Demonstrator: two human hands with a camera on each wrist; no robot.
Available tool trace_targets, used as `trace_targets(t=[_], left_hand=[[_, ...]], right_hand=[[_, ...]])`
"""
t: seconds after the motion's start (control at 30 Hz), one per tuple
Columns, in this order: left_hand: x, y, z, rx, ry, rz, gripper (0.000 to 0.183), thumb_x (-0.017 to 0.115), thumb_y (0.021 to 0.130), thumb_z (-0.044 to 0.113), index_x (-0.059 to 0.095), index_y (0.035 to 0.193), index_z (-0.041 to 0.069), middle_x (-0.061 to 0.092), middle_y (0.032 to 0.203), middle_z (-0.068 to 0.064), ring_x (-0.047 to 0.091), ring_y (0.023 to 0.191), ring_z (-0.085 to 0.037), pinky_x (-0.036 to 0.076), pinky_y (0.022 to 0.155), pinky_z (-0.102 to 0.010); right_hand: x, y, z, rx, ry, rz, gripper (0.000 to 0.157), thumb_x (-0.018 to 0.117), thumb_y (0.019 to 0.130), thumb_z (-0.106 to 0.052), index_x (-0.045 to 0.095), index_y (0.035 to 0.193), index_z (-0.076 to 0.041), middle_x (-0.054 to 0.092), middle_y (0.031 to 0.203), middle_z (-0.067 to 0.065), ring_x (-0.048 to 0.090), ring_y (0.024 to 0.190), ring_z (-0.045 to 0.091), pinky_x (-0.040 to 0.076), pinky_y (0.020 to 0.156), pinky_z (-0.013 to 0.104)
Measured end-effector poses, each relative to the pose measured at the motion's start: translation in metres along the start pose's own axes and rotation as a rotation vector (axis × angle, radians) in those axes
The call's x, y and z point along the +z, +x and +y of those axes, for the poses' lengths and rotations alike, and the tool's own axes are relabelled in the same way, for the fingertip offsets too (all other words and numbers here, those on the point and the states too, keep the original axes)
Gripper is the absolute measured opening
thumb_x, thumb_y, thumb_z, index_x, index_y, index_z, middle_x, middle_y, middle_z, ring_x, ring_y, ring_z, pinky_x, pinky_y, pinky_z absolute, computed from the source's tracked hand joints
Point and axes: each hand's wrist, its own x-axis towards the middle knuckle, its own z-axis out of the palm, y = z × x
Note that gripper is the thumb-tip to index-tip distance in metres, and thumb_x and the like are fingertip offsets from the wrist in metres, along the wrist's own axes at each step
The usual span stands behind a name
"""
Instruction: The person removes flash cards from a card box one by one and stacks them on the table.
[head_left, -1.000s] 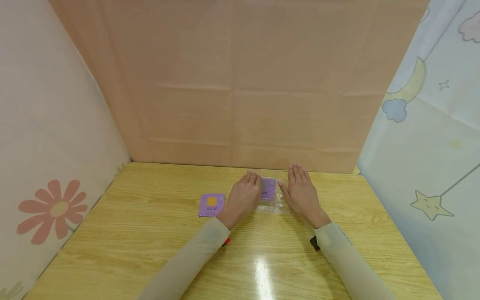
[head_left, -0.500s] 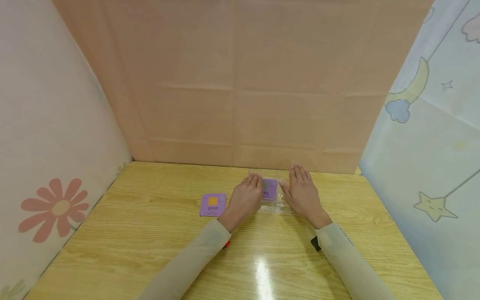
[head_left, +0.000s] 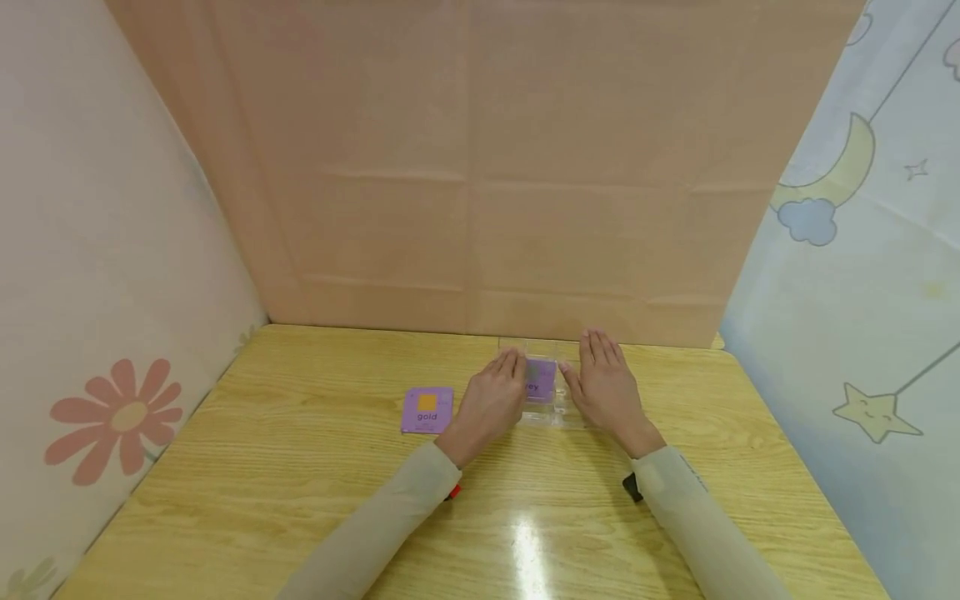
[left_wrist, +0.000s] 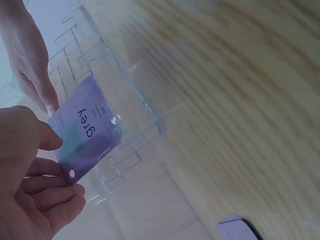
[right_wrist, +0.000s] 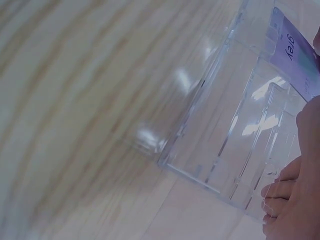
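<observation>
A purple square card printed "grey" [left_wrist: 87,125] stands among the slots of a clear plastic rack [head_left: 558,417]. At the card's left side, my left hand [head_left: 491,400] pinches its edge, thumb in front and fingers behind, as the left wrist view shows [left_wrist: 35,190]. My right hand [head_left: 607,387] lies along the rack's right part with fingers straight and together, thumb spread toward the card. In the right wrist view those fingers [right_wrist: 280,192] touch or overlap the clear bars; how firmly they press cannot be seen.
A purple card marked "gold" [head_left: 427,410] lies on the wooden table [head_left: 300,500] left of the left hand. A tan paper screen [head_left: 465,208] rises just behind the rack. Printed cloth walls [head_left: 112,292] stand on both sides.
The hands, card and rack keep their places relative to one another. Only the head view has shifted slightly.
</observation>
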Motion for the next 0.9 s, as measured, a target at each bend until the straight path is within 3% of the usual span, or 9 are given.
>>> trace_targets(t=[0.23, 0.4, 0.5, 0.67, 0.9], left_hand=[[-0.006, 0.004, 0.000, -0.030, -0.040, -0.003, 0.038, 0.068, 0.103, 0.023, 0.068, 0.137, 0.004, 0.073, 0.135, -0.010, 0.074, 0.120, -0.020, 0.065, 0.085, -0.027], [-0.013, 0.007, -0.003, -0.062, -0.143, -0.019, 0.028, 0.070, 0.102, 0.018, 0.073, 0.129, 0.008, 0.077, 0.126, -0.005, 0.079, 0.103, -0.017, 0.065, 0.072, -0.025], [-0.017, 0.008, -0.006, -0.081, -0.238, -0.060, 0.024, 0.067, 0.104, 0.013, 0.074, 0.126, 0.009, 0.077, 0.124, -0.006, 0.079, 0.099, -0.018, 0.065, 0.076, -0.026], [-0.022, 0.011, -0.010, -0.112, -0.403, -0.133, 0.024, 0.064, 0.105, 0.008, 0.073, 0.127, 0.006, 0.076, 0.126, -0.010, 0.077, 0.109, -0.021, 0.064, 0.091, -0.028], [-0.021, 0.018, -0.024, -0.174, -0.610, -0.168, 0.020, 0.066, 0.103, 0.007, 0.079, 0.119, 0.008, 0.079, 0.116, -0.007, 0.077, 0.105, -0.019, 0.064, 0.088, -0.026]], right_hand=[[-0.002, -0.001, 0.000, 0.009, -0.005, -0.011, 0.075, 0.047, 0.111, -0.042, 0.033, 0.155, 0.017, 0.040, 0.160, 0.036, 0.037, 0.153, 0.050, 0.030, 0.128, 0.062], [-0.003, -0.001, 0.000, 0.021, 0.005, -0.034, 0.075, 0.045, 0.112, -0.043, 0.032, 0.156, 0.016, 0.038, 0.162, 0.036, 0.035, 0.155, 0.050, 0.028, 0.129, 0.062], [-0.003, -0.001, 0.000, 0.026, 0.008, -0.041, 0.075, 0.045, 0.112, -0.042, 0.031, 0.157, 0.016, 0.037, 0.162, 0.036, 0.034, 0.155, 0.050, 0.028, 0.129, 0.062], [-0.001, -0.001, 0.000, 0.023, 0.008, -0.037, 0.075, 0.045, 0.112, -0.043, 0.031, 0.157, 0.016, 0.038, 0.162, 0.035, 0.035, 0.155, 0.049, 0.028, 0.129, 0.062], [0.001, -0.001, 0.001, 0.005, 0.000, -0.007, 0.074, 0.045, 0.111, -0.042, 0.034, 0.156, 0.015, 0.040, 0.161, 0.036, 0.038, 0.153, 0.050, 0.030, 0.128, 0.063]])
